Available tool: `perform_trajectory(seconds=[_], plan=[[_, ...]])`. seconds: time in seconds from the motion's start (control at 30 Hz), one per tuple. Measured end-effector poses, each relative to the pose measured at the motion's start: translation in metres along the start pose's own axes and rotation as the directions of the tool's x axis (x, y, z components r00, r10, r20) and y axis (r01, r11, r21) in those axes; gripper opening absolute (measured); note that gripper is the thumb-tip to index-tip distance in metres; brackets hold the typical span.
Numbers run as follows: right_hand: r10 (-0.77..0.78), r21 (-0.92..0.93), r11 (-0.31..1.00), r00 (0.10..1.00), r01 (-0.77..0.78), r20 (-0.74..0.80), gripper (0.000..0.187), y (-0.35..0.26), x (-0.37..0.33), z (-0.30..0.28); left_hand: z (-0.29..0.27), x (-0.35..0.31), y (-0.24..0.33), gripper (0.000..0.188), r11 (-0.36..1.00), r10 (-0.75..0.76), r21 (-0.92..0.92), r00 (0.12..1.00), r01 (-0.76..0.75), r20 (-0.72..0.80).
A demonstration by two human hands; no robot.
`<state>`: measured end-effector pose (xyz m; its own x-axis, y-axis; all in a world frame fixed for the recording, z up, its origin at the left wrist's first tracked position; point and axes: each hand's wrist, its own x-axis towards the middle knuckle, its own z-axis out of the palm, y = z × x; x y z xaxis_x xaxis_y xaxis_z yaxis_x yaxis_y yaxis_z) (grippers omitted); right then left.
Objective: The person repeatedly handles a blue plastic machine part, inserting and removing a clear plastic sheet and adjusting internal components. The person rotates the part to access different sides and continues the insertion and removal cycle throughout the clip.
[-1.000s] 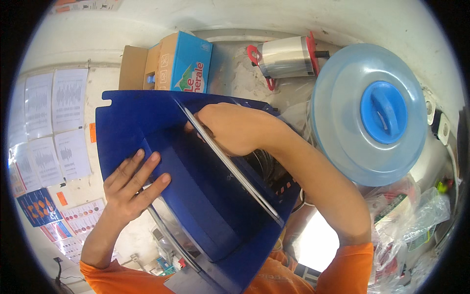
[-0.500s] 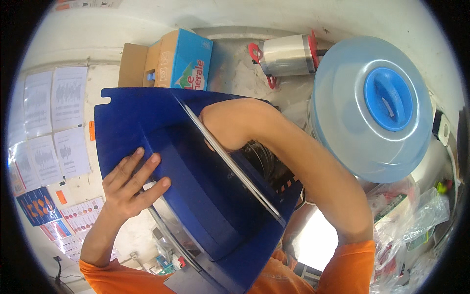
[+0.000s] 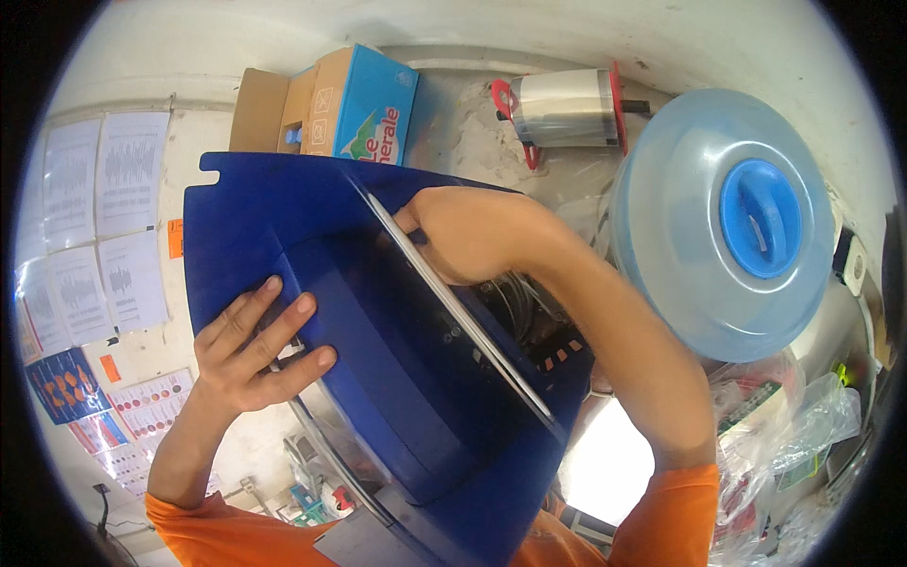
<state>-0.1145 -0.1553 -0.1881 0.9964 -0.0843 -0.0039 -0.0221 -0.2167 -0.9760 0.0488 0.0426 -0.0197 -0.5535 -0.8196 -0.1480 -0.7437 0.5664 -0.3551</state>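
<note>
A: Where does the blue housing (image 3: 387, 402) lie relative to the left grip (image 3: 236, 369)?

B: Right against it. The fingers are spread apart, resting on the housing's face near its left edge, and the thumb touches that same face.

A: And the right grip (image 3: 468, 231)?

B: It's at the housing's upper right, bent in beside the silver strip (image 3: 448, 295) that runs slantwise across the housing. The fingertips are mostly hidden, so I can't tell whether they're together or clamped on something.

A: What's around the housing?

B: A blue-and-brown carton (image 3: 383, 104) beyond its top edge, and a big pale-blue bottle (image 3: 680, 283) to its right.
</note>
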Motion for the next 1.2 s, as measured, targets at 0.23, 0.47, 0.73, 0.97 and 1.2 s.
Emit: perform_trajectory(seconds=[0.23,0.47,0.73,0.97,1.2], plan=[[0.035,0.068,0.997,0.998,-0.039,0.048,0.039,-0.003,0.001,-0.004,0.003,-0.002,0.0,0.042,1.0,0.024,0.012,0.999,-0.023,-0.026],[0.077,-0.075,0.995,0.992,-0.07,0.098,0.027,-0.017,-0.003,-0.01,0.004,-0.005,-0.001,0.042,0.999,-0.005,-0.033,0.999,0.004,-0.043],[0.148,0.091,0.983,0.982,-0.16,0.12,0.019,-0.01,-0.019,-0.004,0.003,-0.004,-0.002,0.048,1.0,0.004,-0.026,1.0,-0.005,-0.021],[0.227,0.267,0.909,0.917,-0.321,0.328,0.024,-0.006,-0.016,-0.004,-0.002,-0.008,-0.001,0.044,0.995,-0.003,-0.103,0.999,-0.002,-0.044],[0.101,0.102,0.986,0.955,-0.134,0.28,0.033,-0.002,-0.013,0.002,-0.028,0.031,0.001,0.044,0.955,-0.113,-0.247,0.971,0.165,0.212]])
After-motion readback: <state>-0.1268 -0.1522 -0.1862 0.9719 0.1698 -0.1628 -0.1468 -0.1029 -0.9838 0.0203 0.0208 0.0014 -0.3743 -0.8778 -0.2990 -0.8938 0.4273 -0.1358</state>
